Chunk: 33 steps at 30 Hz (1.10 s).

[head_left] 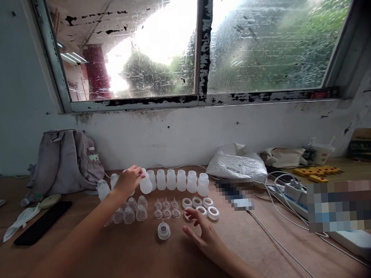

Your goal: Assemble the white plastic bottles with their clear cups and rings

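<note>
My left hand [132, 178] reaches to the back row and pinches the rim of a frosted white bottle [146, 183]. More such bottles [171, 180] stand in a row to its right. My right hand [203, 232] is held with fingers apart beside the white rings [213, 213], holding nothing. Clear nipples [166, 204] lie in two rows in the middle. Clear domed caps [141, 213] stand left of them, partly behind my left forearm. One nipple set in a ring [164, 231] sits alone in front.
A grey backpack [64, 163] and black case [42, 223] are on the left of the table [133, 259]. A silvery padded bag [237, 165], white cables, a power strip [351, 235] and yellow parts [316, 171] lie to the right.
</note>
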### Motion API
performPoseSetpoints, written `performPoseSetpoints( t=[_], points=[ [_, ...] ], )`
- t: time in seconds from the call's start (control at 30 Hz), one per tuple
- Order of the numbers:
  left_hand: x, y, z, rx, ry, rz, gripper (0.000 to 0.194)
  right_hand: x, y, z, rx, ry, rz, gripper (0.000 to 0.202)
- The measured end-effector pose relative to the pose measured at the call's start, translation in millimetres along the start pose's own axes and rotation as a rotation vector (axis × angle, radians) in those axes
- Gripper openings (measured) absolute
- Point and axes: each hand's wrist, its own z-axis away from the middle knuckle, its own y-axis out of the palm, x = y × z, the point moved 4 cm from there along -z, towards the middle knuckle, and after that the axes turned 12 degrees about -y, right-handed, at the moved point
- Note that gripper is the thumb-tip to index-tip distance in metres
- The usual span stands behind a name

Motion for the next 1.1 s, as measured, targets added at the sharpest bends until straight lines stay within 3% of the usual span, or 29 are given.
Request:
performPoseSetpoints(
  t=[0.13,0.27,0.47,0.97,1.1],
  points=[
    [14.3,30.8,-23.5,0.105,-0.061,-0.174,0.019,0.8,4.4,1.9,0.051,-0.034,0.038,0.030],
    [17.7,59.0,-33.5,0.127,-0.083,-0.212,0.020,-0.8,7.5,4.7,0.089,-0.028,0.060,0.028],
    [21.4,81.5,-38.4,0.112,-0.086,-0.209,0.021,-2.5,10.5,8.1,0.125,0.005,0.055,0.026],
    [23.2,90.7,-43.4,0.111,-0.090,-0.217,0.017,-5.3,13.2,9.8,0.162,0.032,0.070,0.025],
    [18.1,75.1,-41.1,-0.021,-0.044,-0.182,0.015,-6.8,14.5,9.4,0.162,0.029,0.061,0.025]
  ],
)
